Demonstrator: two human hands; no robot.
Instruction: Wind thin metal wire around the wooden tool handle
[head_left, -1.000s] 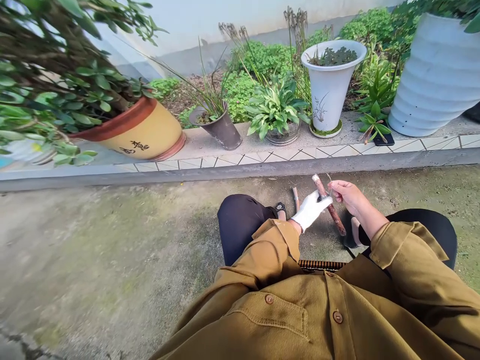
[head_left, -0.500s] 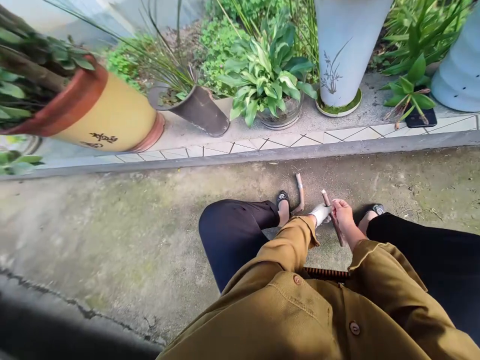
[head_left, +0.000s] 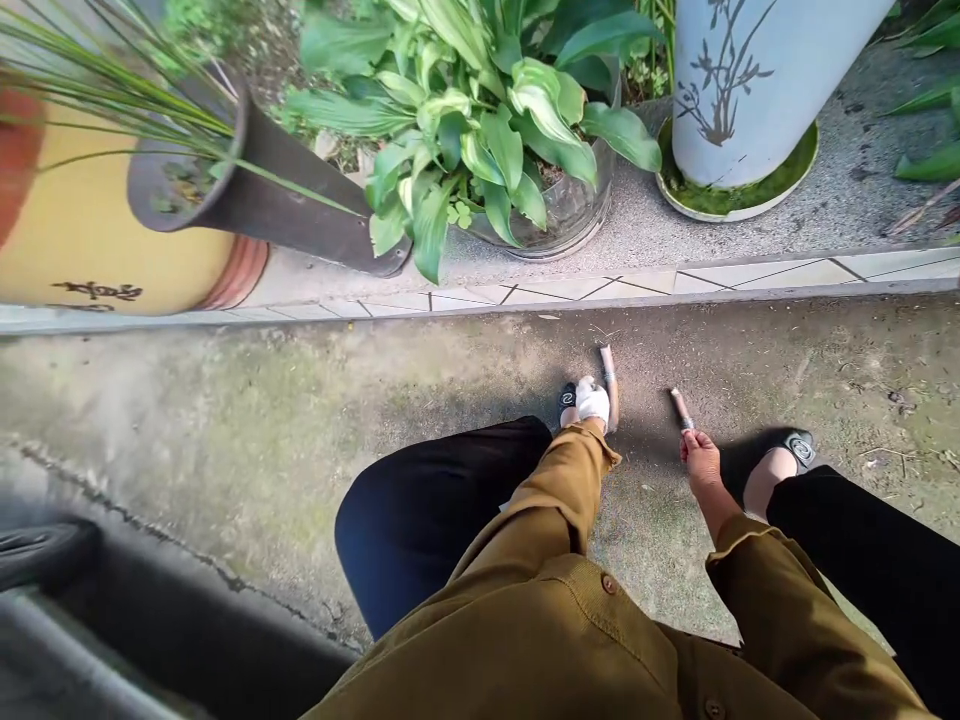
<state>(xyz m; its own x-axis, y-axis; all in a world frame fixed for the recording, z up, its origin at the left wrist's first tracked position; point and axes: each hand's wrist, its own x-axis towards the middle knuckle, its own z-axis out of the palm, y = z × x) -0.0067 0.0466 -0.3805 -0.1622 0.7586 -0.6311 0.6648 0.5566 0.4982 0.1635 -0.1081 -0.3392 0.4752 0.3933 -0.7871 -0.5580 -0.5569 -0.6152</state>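
My left hand (head_left: 592, 402), in a white glove, is low over the concrete beside the left shoe. Its fingers look curled, and what they may hold is hidden. Just to its right is a pale brown stick (head_left: 610, 385) with a band around its upper part; whether the glove touches it I cannot tell. My bare right hand (head_left: 701, 457) is closed around the lower part of a second short stick (head_left: 679, 405). That stick's pale end points up and away, and a greyish band shows just above the fingers. The two hands are apart.
A tiled ledge (head_left: 555, 290) runs across ahead. On it stand a glass pot (head_left: 577, 215) with a leafy plant, a dark leaning pot (head_left: 300, 195), a yellow pot (head_left: 135, 210) and a white planter (head_left: 765, 90) in a green saucer (head_left: 739, 205). Black shoes (head_left: 799, 447) flank the hands.
My hands were together at one stick; now they are apart. My gloved left hand has moved left to the other stick, while my right hand keeps its stick. The view has moved closer.
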